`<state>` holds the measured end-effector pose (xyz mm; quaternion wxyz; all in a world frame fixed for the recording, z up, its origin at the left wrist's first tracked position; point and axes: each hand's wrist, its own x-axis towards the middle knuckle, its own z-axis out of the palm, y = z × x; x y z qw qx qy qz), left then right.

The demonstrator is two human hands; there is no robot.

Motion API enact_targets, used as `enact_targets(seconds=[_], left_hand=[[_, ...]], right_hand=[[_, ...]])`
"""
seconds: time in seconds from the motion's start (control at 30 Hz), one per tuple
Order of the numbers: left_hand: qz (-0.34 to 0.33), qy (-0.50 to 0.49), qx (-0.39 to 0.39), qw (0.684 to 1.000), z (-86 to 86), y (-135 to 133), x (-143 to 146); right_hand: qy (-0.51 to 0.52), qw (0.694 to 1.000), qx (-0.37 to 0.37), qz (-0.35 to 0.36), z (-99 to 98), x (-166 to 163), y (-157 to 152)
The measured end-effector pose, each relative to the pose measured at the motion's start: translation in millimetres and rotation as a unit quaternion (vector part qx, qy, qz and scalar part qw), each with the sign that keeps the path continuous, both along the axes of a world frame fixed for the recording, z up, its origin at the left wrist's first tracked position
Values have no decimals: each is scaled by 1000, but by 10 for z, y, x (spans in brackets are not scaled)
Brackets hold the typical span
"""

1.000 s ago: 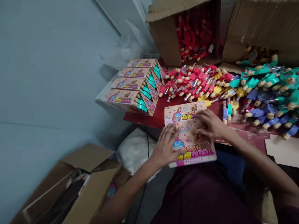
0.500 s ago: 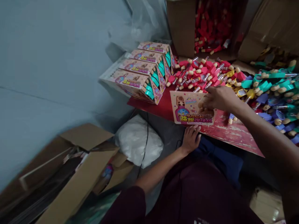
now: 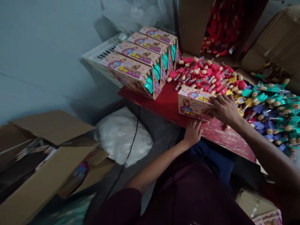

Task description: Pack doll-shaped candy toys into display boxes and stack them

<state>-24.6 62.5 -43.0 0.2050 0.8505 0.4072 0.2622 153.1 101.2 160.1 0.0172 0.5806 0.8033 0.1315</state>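
A pink printed carton (image 3: 191, 101) stands folded up on the red table (image 3: 222, 134) near its front edge. My right hand (image 3: 223, 107) rests on the carton's right end, fingers curled over its top. My left hand (image 3: 192, 132) lies at the table's front edge just below the carton, fingers stretched forward and nothing in it. Behind the carton lies a heap of red toys (image 3: 201, 76); yellow, teal and blue toys (image 3: 272, 106) spread to the right.
Several filled pink cartons with teal toys (image 3: 140, 61) stand in a row at the table's left. Open cardboard boxes sit behind (image 3: 211, 28) and on the floor at lower left (image 3: 44, 159). A white bag (image 3: 123, 136) and a black cable lie below the table.
The flat printed card has become an upright carton set on the table. My left hand let go of it and dropped to the table edge. The view swung left and down.
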Motion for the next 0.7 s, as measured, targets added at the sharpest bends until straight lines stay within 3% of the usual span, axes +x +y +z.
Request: enact_targets(seconds=[0.23,0.5,0.7], left_hand=[[-29,54,36,997,-175,113,127],[-40,93,35,994,-118,285,124],[-76,98,65,990,-168,335,37]], right_hand=[[2,1000,2,-7,-46,45,13],[21,999,9,-31,-274,60,-115],[23,999,12,-18,-305,125,-157]])
